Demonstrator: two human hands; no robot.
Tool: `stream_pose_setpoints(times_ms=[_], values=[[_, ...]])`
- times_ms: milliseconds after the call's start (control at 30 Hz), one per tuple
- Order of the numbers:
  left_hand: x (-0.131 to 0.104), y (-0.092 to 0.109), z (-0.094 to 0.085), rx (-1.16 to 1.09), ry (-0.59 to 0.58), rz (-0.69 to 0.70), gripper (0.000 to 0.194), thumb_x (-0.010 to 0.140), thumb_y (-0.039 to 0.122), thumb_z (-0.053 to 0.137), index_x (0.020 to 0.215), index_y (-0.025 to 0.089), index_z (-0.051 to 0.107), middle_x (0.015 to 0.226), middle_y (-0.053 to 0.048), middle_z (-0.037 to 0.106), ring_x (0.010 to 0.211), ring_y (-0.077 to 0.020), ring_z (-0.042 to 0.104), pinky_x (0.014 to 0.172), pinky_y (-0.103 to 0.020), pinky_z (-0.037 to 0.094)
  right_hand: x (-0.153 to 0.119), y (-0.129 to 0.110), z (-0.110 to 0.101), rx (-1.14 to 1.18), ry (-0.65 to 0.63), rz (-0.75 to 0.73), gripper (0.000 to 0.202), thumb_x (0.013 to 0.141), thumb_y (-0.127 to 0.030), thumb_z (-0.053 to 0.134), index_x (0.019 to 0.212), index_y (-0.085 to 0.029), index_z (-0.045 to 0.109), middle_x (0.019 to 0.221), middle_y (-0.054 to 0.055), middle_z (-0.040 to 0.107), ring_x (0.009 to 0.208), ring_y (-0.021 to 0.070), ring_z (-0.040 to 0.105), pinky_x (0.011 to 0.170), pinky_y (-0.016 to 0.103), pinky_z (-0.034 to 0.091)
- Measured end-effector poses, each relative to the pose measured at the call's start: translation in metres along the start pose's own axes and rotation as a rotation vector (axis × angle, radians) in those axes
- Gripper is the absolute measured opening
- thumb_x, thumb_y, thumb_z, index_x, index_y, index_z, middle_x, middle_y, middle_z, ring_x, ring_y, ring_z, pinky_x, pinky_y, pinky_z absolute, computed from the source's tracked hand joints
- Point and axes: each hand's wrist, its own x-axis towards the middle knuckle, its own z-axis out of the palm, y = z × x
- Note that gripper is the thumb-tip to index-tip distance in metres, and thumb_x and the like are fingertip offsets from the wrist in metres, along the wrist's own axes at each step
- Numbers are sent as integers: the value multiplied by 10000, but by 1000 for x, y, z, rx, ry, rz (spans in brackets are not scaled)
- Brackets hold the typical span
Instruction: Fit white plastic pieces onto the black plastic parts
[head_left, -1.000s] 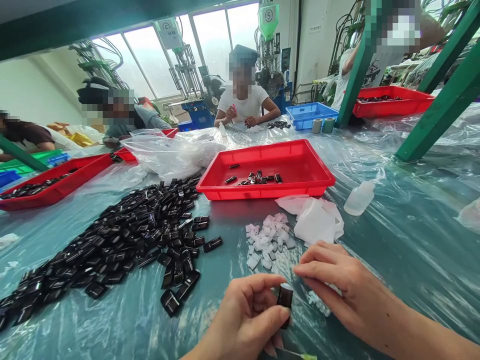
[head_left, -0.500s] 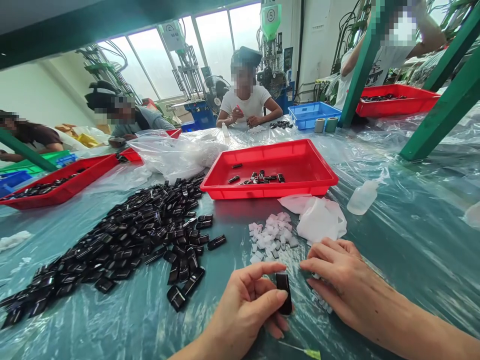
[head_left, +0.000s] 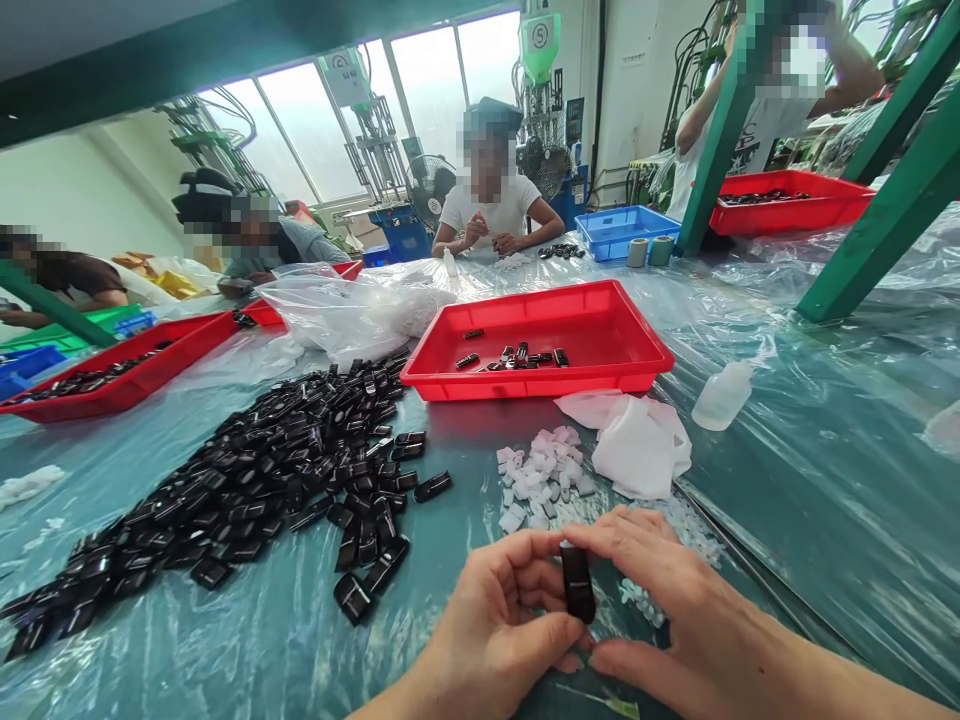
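A small glossy black piece (head_left: 578, 583) stands upright between my two hands. My left hand (head_left: 510, 610) grips it from the left, with the index finger at its top end and the thumb near its bottom. My right hand (head_left: 667, 600) is curved on the other side, its index fingertip at the top of the piece and its thumb apart from the other fingers near the lower end. Just beyond my hands lies a heap of small whitish pieces (head_left: 546, 475). A large pile of black pieces (head_left: 285, 460) spreads over the table to the left.
A red tray (head_left: 536, 385) holding several black pieces sits ahead. A white cloth (head_left: 641, 450) and a clear bottle (head_left: 722, 397) are at its right front. Green posts (head_left: 885, 210) rise at the right. People sit across the table (head_left: 847, 470).
My right hand has moved left from the small pieces to the black piece, and its index fingertip now meets the top. My left hand has turned slightly, still with the black piece.
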Motion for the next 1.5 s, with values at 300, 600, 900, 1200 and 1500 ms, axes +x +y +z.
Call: stream_pose_setpoints(times_ms=[300, 600, 900, 1200, 1500], values=[[0, -2, -3, 18, -52, 31, 379, 678, 83, 650, 1051, 122, 594, 752, -27, 593, 630, -89, 496, 593, -208, 421, 0, 1, 3, 92, 19, 52, 509, 641, 9, 603, 1076, -227, 482, 996, 25, 583, 948, 207, 514, 852, 375, 389], [2, -3, -2, 40, -17, 6, 339, 655, 254, 742, 928, 88, 629, 617, -2, 557, 531, -62, 475, 534, -177, 393, 1, -2, 12, -101, 192, -130, 317, 666, -55, 561, 961, -171, 556, 844, 57, 622, 799, 217, 554, 796, 405, 403], [6, 40, -11, 143, 265, 29, 377, 676, 283, 716, 945, 108, 518, 678, -45, 653, 527, -136, 624, 477, -188, 476, 0, 0, 7, -190, 150, -160, 751, 598, -68, 642, 1280, -143, 338, 967, 58, 637, 887, 231, 586, 832, 394, 403], [84, 106, -25, 263, 393, 244, 191, 768, 86, 618, 942, 82, 540, 682, -17, 612, 556, -99, 621, 550, -191, 515, 1, -1, 5, -184, 89, -150, 477, 691, -74, 562, 1159, -150, 503, 892, 61, 655, 818, 221, 610, 824, 418, 409], [76, 112, -48, 636, 443, 328, 245, 828, 209, 568, 1053, 116, 538, 833, -31, 613, 677, -126, 602, 635, -281, 518, -2, 10, 6, -244, 61, -227, 343, 741, -62, 540, 1071, -147, 502, 843, 59, 641, 777, 216, 614, 751, 410, 438]])
